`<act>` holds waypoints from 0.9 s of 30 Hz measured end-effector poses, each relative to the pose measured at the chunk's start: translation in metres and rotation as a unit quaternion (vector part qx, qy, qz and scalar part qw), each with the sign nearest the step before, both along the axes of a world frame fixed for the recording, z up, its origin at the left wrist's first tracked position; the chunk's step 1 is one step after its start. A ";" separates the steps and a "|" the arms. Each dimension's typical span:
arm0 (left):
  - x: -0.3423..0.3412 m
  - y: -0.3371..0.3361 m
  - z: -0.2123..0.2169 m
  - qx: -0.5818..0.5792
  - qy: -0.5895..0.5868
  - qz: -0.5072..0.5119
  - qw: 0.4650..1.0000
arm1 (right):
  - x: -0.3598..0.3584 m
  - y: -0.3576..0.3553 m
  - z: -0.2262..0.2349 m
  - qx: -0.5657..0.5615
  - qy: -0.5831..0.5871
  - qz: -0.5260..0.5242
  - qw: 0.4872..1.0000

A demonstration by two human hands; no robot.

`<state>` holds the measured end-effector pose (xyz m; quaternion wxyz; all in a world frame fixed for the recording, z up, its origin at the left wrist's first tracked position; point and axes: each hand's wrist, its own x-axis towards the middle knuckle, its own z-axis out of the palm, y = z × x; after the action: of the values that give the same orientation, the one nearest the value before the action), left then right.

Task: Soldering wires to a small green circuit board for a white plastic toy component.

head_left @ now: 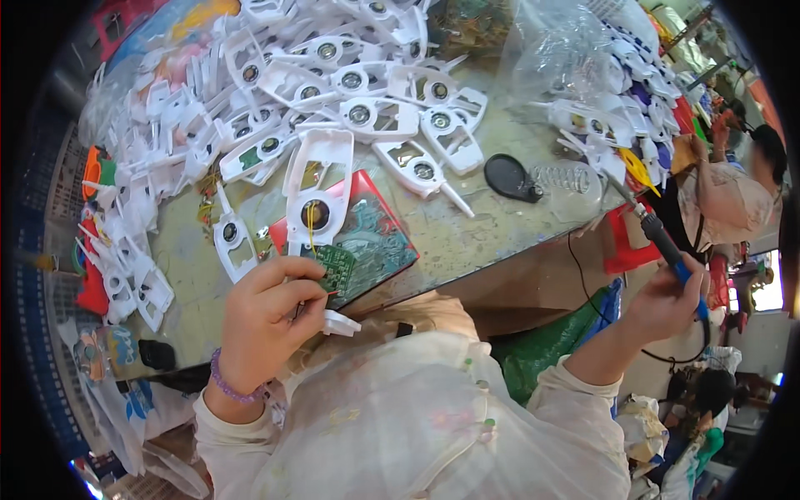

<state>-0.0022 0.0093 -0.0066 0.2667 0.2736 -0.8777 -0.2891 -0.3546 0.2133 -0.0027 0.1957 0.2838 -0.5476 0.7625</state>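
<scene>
My left hand (pixel 271 321) pinches a small green circuit board (pixel 336 265) at the near edge of the workbench, with a white plastic handle shell (pixel 317 187) lying just beyond it on a red pad (pixel 379 237). Yellow wires run from the board up into the shell. My right hand (pixel 667 304) is off the bench to the right and grips a soldering iron (pixel 654 229) with a blue and black handle, its tip pointing up and left toward a coiled metal stand (pixel 567 179).
A big heap of white plastic shells (pixel 333 83) covers the back of the bench (pixel 492 229). A black oval piece (pixel 508 177) lies by the coil. Clear plastic bags (pixel 558 50) sit at the back right. Another person (pixel 737 196) sits at the right.
</scene>
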 end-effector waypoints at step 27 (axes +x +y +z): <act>0.014 -0.001 -0.008 -0.005 0.029 -0.003 1.000 | 0.119 -0.226 -0.029 0.328 0.162 0.372 0.853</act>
<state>0.0114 0.0081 -0.0149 0.2929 0.2606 -0.8720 -0.2932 -0.2351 -0.0130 -0.0315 -0.1214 0.6336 -0.5797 0.4978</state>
